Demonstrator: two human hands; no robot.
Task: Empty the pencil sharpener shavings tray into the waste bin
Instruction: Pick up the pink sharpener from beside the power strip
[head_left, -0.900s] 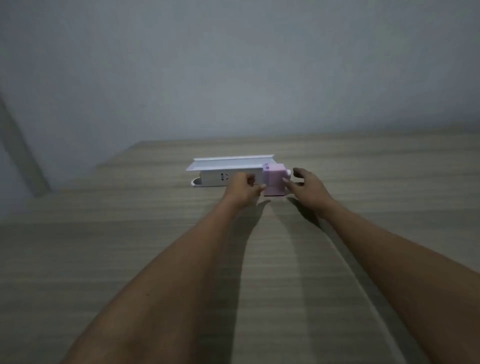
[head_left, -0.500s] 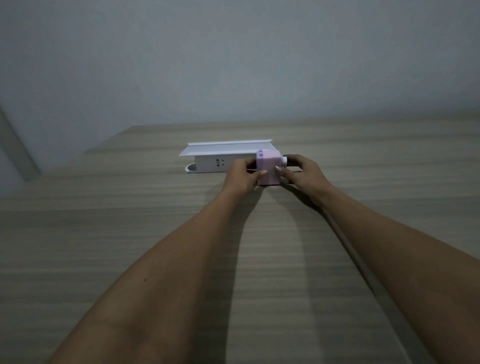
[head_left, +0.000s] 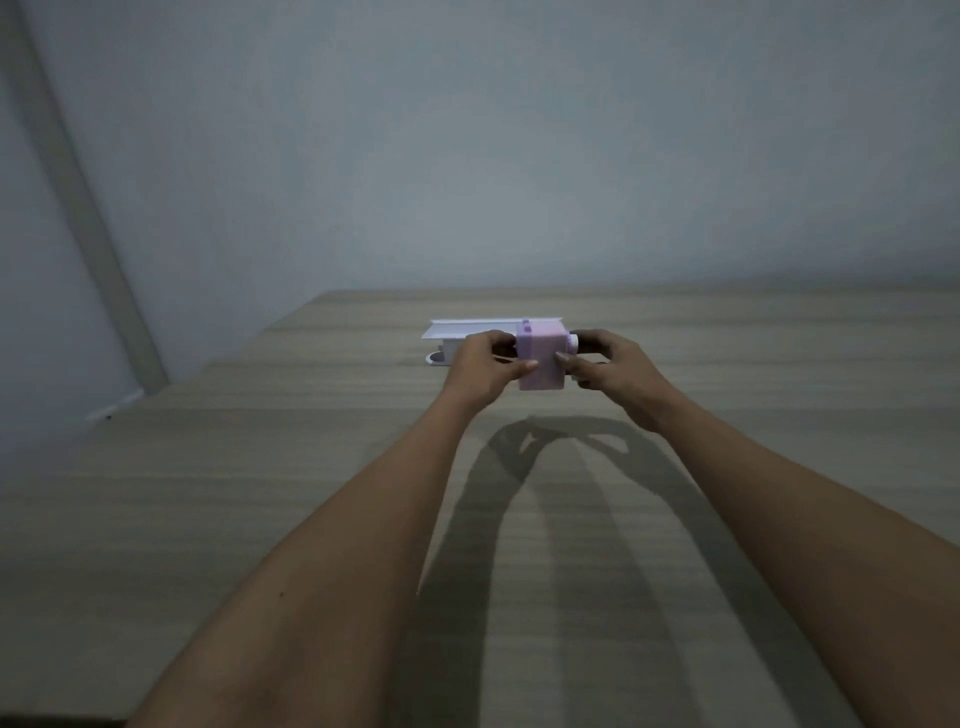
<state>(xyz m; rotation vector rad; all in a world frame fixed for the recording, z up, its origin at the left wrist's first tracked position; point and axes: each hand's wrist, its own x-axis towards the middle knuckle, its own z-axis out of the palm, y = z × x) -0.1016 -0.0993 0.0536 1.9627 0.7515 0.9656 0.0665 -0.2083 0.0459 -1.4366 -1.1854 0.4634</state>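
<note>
**Sharpener in both hands, tray not yet out, no bin in sight**

I have the pink pencil sharpener (head_left: 540, 356) held between both hands, lifted clear of the wooden table (head_left: 260, 493); its shadow falls on the boards below, apart from it. My left hand (head_left: 485, 366) grasps its left side, thumb pressed on the front face. My right hand (head_left: 610, 366) grips the right side, near the small pale knob (head_left: 573, 341) that sticks out there. I cannot see a drawer seam from here, so I cannot tell which face the shavings tray slides out of.

What worries me most is the tray coming loose too soon. If I pull it here, or tilt the body while it is half out, shavings would scatter over the table, because no waste bin shows anywhere in this view. I judge I must find the bin first and carry the sharpener level. A jerk on a stiff tray could also fling its contents, and the smooth plastic could slip from a two-sided pinch.

The table has a pale striped grain and is bare, apart from a white power strip (head_left: 444, 351) just behind my left hand, with a flat white board (head_left: 467, 328) lying over it. Behind stands a plain grey wall (head_left: 519, 156); the light is dim. At far left a pale strip (head_left: 78, 208) runs up the wall at a slant.
</note>
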